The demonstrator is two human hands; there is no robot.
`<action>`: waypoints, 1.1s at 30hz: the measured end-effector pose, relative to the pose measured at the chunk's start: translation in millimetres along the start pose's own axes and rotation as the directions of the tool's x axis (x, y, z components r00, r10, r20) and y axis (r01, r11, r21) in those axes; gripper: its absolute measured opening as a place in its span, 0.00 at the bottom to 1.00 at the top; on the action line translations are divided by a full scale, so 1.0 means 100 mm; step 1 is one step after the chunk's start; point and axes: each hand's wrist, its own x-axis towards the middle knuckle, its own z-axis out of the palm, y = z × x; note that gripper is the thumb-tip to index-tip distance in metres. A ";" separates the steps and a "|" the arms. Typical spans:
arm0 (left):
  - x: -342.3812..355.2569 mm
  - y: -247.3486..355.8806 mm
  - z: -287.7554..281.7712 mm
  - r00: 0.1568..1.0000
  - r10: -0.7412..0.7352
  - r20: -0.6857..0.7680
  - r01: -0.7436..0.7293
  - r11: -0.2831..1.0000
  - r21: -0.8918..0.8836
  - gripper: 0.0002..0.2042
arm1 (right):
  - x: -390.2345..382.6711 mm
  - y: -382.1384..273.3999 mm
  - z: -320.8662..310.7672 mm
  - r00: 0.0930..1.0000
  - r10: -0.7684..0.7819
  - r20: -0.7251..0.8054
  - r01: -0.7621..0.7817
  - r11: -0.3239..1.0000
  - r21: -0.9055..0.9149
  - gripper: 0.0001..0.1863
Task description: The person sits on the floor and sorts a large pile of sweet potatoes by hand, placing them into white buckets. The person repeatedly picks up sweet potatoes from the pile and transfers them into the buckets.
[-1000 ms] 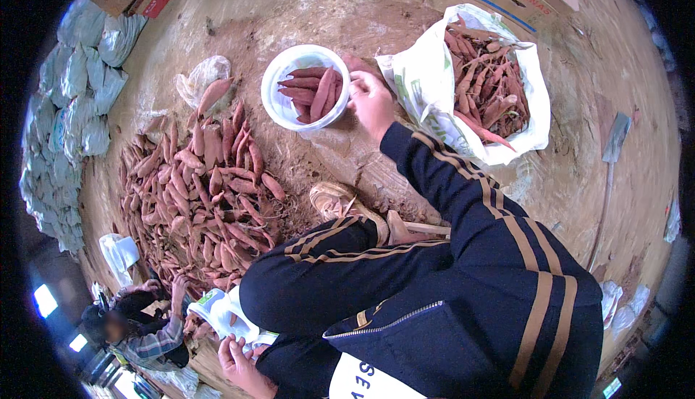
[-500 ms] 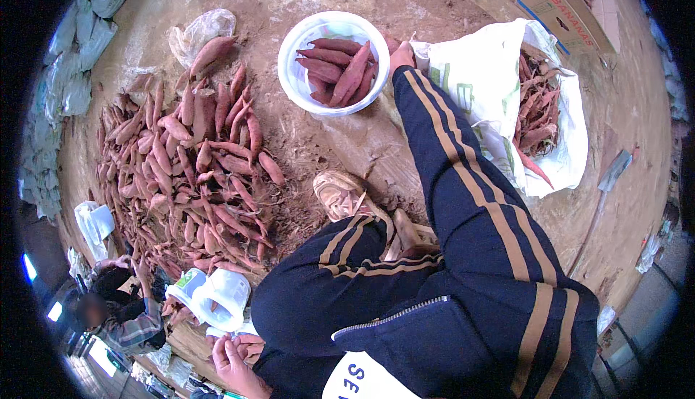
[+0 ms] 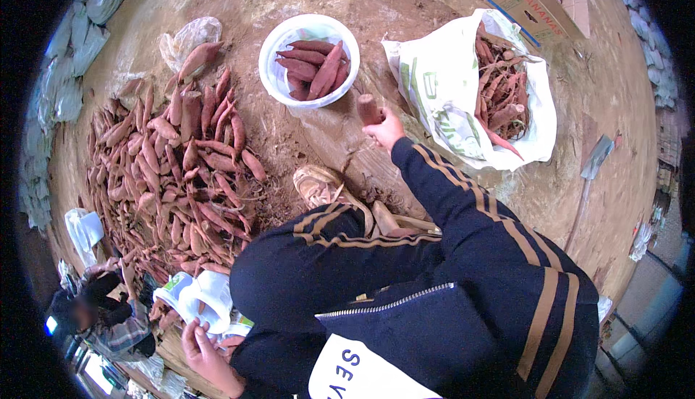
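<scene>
My right hand [image 3: 389,128] is wrapped round a blunt-ended sweet potato [image 3: 368,108], held over the ground between a white bucket [image 3: 265,84] and a white sack [image 3: 432,84]. Several reddish sweet potatoes [image 3: 323,73] lie in the bucket, which has a pale liner. Thin roots and small sweet potatoes [image 3: 502,88] fill the open mouth of the sack. At the lower left, my left hand [image 3: 208,361] hangs beside a tipped white container [image 3: 210,298]. Its fingers are loosely bent and a little apart, and I see nothing held in them.
A big heap of sweet potatoes [image 3: 170,171] covers the ground at left, with a crumpled clear bag [image 3: 190,43] behind it. A cardboard box [image 3: 532,7] stands far right, and a long-handled tool [image 3: 588,175] lies at right. Another person [image 3: 123,327] works at lower left.
My right hand has come back toward me from beside the bucket and sack, and the sweet potato in it now shows clearly. The view has shifted a little; my left hand stays low at left.
</scene>
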 end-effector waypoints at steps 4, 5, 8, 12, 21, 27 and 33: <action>-0.05 0.05 -0.09 0.995 0.084 -0.048 -0.087 0.993 -0.076 0.11 | -0.72 -0.49 -0.21 0.967 -0.151 0.207 0.109 0.974 0.200 0.31; -0.04 0.05 -0.06 0.990 0.120 -0.068 -0.127 0.985 -0.118 0.11 | -0.80 -0.59 -0.26 0.946 -0.252 0.202 0.203 0.951 0.234 0.31; -0.09 0.02 0.06 0.990 0.130 -0.048 -0.135 0.980 -0.144 0.11 | -1.03 -1.06 -0.54 0.899 -0.355 0.258 0.318 0.932 0.172 0.31; -0.10 -0.31 0.06 0.990 0.138 -0.022 -0.139 0.961 -0.241 0.12 | -1.34 -1.72 -0.93 0.772 -0.619 0.146 0.625 0.781 0.007 0.33; -0.31 -0.08 -0.15 0.978 0.187 -0.091 -0.203 0.956 -0.213 0.10 | -1.39 -1.69 -2.22 0.666 -0.714 -0.215 0.662 0.699 -0.270 0.25; -0.37 0.07 -0.36 0.964 0.221 -0.145 -0.249 0.944 -0.216 0.10 | -1.58 -1.93 -1.63 0.545 -0.790 -0.281 0.609 0.603 -0.515 0.24; -0.10 0.11 -0.31 0.973 0.200 -0.118 -0.214 0.968 -0.127 0.11 | -1.42 -2.33 0.38 0.490 -0.719 0.493 0.862 0.484 -0.150 0.16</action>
